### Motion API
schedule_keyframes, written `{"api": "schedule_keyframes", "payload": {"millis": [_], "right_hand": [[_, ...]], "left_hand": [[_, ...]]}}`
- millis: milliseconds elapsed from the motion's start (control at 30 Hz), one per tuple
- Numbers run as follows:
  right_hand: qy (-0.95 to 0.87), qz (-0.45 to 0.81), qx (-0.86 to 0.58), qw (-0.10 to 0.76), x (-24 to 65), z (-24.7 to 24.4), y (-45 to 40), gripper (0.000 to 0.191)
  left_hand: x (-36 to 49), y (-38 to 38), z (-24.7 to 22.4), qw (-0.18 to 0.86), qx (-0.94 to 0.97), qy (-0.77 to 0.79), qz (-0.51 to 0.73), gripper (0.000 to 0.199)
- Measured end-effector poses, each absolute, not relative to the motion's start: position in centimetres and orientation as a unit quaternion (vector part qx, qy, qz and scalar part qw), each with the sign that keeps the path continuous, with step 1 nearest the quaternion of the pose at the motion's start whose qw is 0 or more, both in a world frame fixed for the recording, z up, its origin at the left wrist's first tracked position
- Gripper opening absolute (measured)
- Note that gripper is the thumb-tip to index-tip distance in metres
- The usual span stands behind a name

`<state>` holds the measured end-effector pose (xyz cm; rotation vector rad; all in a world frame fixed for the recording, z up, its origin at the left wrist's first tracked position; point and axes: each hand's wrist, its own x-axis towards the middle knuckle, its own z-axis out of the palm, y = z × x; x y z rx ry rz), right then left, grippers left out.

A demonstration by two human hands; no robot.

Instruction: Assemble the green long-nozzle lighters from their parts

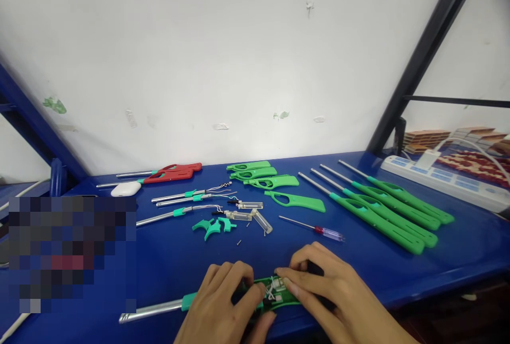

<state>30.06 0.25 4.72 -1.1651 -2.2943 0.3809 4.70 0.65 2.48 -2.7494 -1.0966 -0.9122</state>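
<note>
At the front edge of the blue table lies an opened green lighter body [292, 301] with a metal tube [151, 311] pointing left. My left hand [229, 304] is wrapped round its left part, by the teal collar [188, 301]. White wires [271, 290] and small parts show inside the shell between my hands. My right hand [324, 285] pinches at the shell's inside, thumb and index finger pressed on a small clear part. Behind my hands are teal triggers [213, 228], clear fuel tanks [262, 221] and a screwdriver [329, 233].
Green shell halves [295, 200] and metal tubes with wires [171, 216] lie farther back. Several whole green lighters [378, 224] lie right, near a power strip [450, 182]. Red lighters [169, 175] and a white case [126, 189] are back left. Small screws [239, 242] lie mid-table.
</note>
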Motion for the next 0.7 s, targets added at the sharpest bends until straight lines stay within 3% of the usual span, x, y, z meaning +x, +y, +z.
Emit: {"api": "schedule_keyframes", "payload": {"millis": [200,533,700], "right_hand": [[-0.848,0.137,-0.433,0.273,30.1,4.6,0.3,0.029],[-0.843,0.106,-0.437,0.294,30.2,4.1,0.4,0.028],[-0.815,-0.013,-0.49,0.308,33.6,4.8,4.3,0.037]], "left_hand": [[4.4,0.8,2.2,0.013,-0.888,-0.351,-0.297,0.022],[4.5,1.0,2.1,0.025,-0.89,-0.335,-0.309,0.017],[4.7,0.9,2.1,0.056,-0.886,-0.334,-0.317,0.018]]}}
